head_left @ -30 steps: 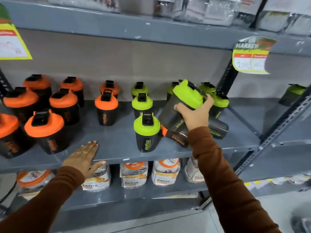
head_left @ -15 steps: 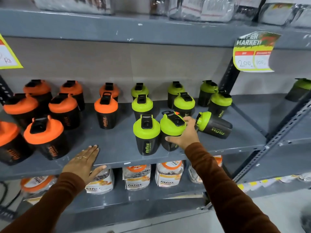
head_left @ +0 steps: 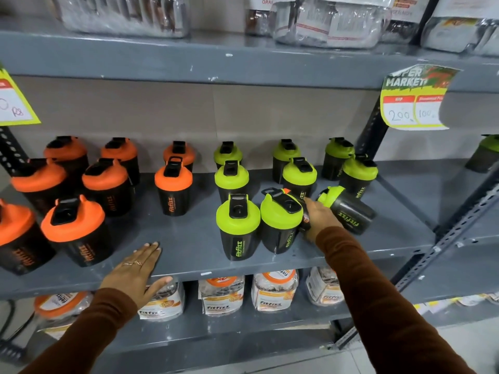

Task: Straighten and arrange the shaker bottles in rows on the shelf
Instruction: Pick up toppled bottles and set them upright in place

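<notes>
Black shaker bottles stand on the grey shelf (head_left: 189,238): orange-lidded ones (head_left: 172,193) on the left, green-lidded ones (head_left: 232,182) in rows on the right. Two green-lidded bottles (head_left: 237,225) (head_left: 280,225) stand side by side at the front. Behind the right one, an orange-lidded bottle (head_left: 304,222) lies on its side, mostly hidden, and my right hand (head_left: 321,217) is closed around it. Just to the right, a green-lidded bottle (head_left: 348,211) lies on its side. My left hand (head_left: 135,268) rests flat on the shelf's front edge, fingers apart.
A price sign (head_left: 413,101) hangs from the shelf above at the right, and another (head_left: 13,103) at the left. A slotted upright (head_left: 459,220) bounds the shelf on the right. Jars (head_left: 221,295) fill the lower shelf. One more green-lidded bottle (head_left: 486,155) stands on the neighbouring shelf.
My right hand set the green-lidded bottle upright at the front, let it go, and moved right and back onto the lying orange-lidded bottle. My left hand stayed on the shelf edge.
</notes>
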Demonstrator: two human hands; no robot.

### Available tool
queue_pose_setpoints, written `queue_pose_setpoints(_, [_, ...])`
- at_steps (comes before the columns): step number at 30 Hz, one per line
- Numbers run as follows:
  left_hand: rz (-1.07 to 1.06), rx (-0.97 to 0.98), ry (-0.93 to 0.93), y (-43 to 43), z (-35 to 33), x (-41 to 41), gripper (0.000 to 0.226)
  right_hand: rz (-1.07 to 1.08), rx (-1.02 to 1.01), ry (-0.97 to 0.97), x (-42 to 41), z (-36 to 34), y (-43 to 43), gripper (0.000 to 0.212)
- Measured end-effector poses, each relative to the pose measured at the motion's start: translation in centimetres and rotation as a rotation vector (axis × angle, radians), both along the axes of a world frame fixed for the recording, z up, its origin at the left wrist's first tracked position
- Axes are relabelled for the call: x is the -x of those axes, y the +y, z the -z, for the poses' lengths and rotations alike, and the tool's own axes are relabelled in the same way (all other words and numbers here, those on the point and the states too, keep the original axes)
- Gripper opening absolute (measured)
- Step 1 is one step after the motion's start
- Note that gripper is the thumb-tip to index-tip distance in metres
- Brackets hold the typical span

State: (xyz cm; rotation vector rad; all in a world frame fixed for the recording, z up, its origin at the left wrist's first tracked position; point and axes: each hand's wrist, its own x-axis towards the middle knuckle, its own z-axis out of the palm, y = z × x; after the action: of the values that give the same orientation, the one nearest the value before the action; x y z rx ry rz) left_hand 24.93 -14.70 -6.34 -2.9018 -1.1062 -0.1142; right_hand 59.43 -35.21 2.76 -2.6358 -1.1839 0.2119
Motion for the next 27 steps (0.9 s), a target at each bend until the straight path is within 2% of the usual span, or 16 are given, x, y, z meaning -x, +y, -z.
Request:
queue_pose_setpoints(3, [0.002,0.025,0.003,0.1,0.1,0.1,0.117,0.028,-0.109,0.018,-0.3,0.3,-0.1,0.084])
queue_pose_setpoints(15, [-0.001,0.003,0.008,0.1,0.1,0.1,0.120,0.063,-0.282,0.360,-2.2,-1.9,0.9,0.091])
queue_pose_setpoints(20, [-0.005,0.016,0.000,0.1,0.1,0.0,0.114,0.026,-0.416,0.472,-2.8,-2.8,0.4,0.083])
queue_pose_setpoints(24, [-0.001,0.030,-0.009,0.3,0.3,0.1,0.113,0.014,-0.564,0.620,-3.8,-2.8,-0.7,0.088])
queue_pose_setpoints(27, [-0.005,0.030,-0.005,0.4,0.3,0.1,0.115,0.008,-0.728,0.732,-4.7,-2.1,-2.3,0.104])
